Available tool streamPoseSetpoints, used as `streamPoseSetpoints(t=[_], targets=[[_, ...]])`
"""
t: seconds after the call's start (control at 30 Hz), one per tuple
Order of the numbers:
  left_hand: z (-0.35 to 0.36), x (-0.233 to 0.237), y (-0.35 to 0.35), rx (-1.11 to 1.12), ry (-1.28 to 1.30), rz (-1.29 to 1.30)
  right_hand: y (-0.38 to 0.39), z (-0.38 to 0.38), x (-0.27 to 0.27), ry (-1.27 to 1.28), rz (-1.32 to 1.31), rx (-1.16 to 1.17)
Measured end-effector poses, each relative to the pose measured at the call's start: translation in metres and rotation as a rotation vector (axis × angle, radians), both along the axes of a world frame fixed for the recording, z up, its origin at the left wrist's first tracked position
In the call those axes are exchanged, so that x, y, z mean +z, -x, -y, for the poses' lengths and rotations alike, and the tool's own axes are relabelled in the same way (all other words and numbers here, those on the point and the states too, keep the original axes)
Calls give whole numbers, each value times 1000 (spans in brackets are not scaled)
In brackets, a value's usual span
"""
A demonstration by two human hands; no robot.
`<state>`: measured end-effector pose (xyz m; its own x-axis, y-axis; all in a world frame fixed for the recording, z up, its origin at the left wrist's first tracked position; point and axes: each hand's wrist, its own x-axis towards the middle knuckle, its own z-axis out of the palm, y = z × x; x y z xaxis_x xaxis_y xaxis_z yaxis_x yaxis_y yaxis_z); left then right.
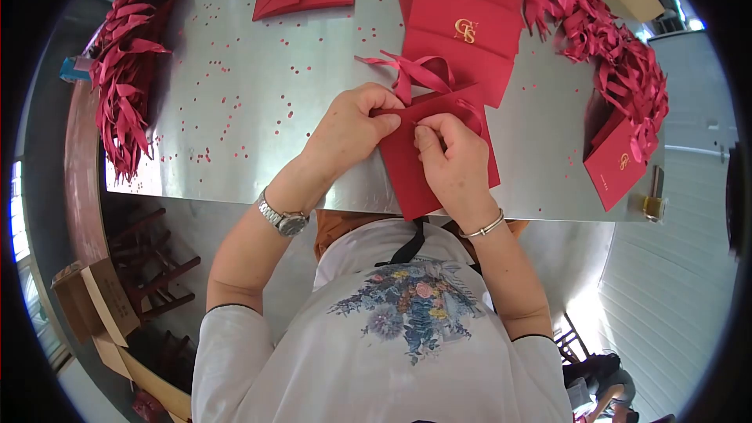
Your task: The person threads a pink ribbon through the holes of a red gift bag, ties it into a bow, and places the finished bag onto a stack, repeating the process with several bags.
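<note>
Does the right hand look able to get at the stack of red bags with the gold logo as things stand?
Probably yes, once it lets go: the right hand pinches the red bag with the left hand, and the stack lies just beyond, only ribbon loops between.

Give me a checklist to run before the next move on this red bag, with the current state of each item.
1. Red bag lies flat on the table: ok.
2. Left hand pinches the bag's top edge: ok.
3. Right hand has its fingertips at that same edge: ok.
4. Ribbon end is through the bag: cannot tell, the fingers hide it.
5. Spare ribbons are piled at the table's left end: ok.
6. Table surface is clean: not ok, small red paper dots are scattered over it.
</note>
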<state>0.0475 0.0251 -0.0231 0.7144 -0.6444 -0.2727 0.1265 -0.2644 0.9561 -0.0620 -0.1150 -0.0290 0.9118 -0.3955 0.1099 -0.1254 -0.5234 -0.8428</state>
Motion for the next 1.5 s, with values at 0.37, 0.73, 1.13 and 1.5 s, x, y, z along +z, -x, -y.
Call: streamPoseSetpoints(t=[0.37, 0.73, 1.13, 1.5], targets=[[-8, 1, 0, -20, -13, 57, -13, -3, 8, 107, -23, 66], [-4, -19, 13, 120, 28, 441, -37, -4, 33, 669, -177, 324], [-12, -19, 7, 136, 168, 342, -37, 1, 31, 525, -54, 337], [-6, -1, -19, -206, 65, 590, -21, 10, 21, 453, 24, 349]])
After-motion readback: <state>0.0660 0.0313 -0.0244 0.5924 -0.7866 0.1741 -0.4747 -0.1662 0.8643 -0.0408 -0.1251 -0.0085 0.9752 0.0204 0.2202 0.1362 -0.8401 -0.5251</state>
